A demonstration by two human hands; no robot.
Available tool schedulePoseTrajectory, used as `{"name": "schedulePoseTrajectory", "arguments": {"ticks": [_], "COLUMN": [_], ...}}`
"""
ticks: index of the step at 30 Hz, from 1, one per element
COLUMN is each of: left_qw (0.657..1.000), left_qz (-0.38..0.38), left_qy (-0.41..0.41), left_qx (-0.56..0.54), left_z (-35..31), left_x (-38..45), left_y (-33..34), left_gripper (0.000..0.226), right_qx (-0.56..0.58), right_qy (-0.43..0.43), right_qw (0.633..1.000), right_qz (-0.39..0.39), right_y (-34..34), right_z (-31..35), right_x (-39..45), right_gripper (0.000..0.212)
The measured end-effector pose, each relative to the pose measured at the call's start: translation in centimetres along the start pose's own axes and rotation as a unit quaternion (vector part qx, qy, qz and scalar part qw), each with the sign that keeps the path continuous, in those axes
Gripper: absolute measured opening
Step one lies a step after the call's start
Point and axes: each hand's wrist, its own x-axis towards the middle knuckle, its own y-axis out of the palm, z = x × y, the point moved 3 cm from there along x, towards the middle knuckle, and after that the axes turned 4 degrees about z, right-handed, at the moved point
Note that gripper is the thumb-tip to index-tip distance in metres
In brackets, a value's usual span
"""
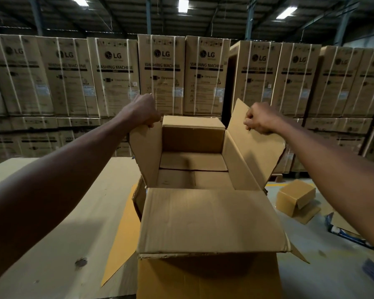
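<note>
Fingers of your left hand (pixel 141 111) curl tight on the left flap (pixel 145 152); your right hand (pixel 260 118) pinches the right flap (pixel 255 145). The open box (pixel 203 277) sits just below, between both hands.

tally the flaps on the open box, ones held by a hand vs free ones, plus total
Flaps held by a hand: 2 (left flap in left hand, right flap in right hand)
Free flaps: 2 (near flap, far flap)
Total: 4 flaps
</note>
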Motion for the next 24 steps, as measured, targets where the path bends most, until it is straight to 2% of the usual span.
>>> {"name": "schedulePoseTrajectory", "arguments": {"ticks": [4, 7, 8, 13, 16, 21, 24], "left_qw": [1.0, 0.999, 0.998, 0.997, 0.997, 0.992, 0.992], "left_qz": [0.009, 0.026, 0.027, 0.038, 0.052, 0.064, 0.061], "left_qy": [-0.009, -0.038, -0.048, -0.059, -0.044, -0.092, -0.093], "left_qx": [0.011, 0.017, 0.02, 0.036, 0.036, 0.05, 0.052], "left_z": [0.7, 1.7, 2.0, 3.5, 4.8, 7.8, 8.7], "left_x": [1.8, 3.3, 3.7, 4.9, 5.2, 6.2, 6.9], "left_y": [2.6, 4.6, 5.2, 9.4, 12.0, 15.2, 15.7], "left_gripper": [0.033, 0.005, 0.002, 0.005, 0.016, 0.009, 0.009], "right_qx": [0.009, 0.017, 0.021, 0.023, 0.017, 0.02, 0.022], "right_qy": [-0.001, 0.005, 0.007, 0.008, 0.009, 0.015, 0.012], "right_qw": [1.0, 0.999, 0.999, 0.998, 0.997, 0.996, 0.997], "right_qz": [0.014, 0.032, 0.038, 0.053, 0.069, 0.082, 0.075], "right_y": [2.3, 4.3, 5.0, 9.1, 12.0, 14.9, 15.4], "right_z": [-1.6, -3.0, -3.4, -4.6, -5.2, -6.2, -5.8], "right_x": [2.5, 4.1, 4.6, 5.8, 6.0, 6.6, 7.3], "right_gripper": [0.018, 0.021, 0.022, 0.021, 0.022, 0.025, 0.026]}}
